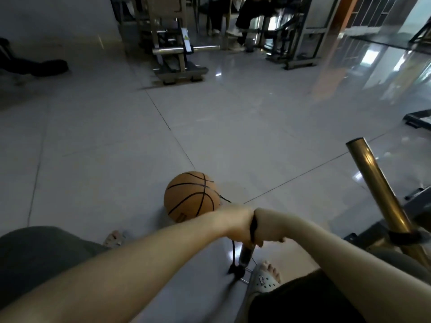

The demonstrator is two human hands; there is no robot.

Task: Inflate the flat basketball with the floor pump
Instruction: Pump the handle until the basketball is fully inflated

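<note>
As left hand [238, 223], right hand [268, 230] clasp pump [246, 257], basketball [191, 197] (orange) lies beyond.

A single wide-angle view sits on the person's head, facing forward and down over the floor [112, 141]. Both forearms enter from the bottom edge, so the left hand [238, 223] and right hand [268, 227], gripping the pump [246, 255], lie close, low near the middle. The ball [191, 197] sits just beyond them; gym frames [172, 45] stand far off along the top edge.
</note>
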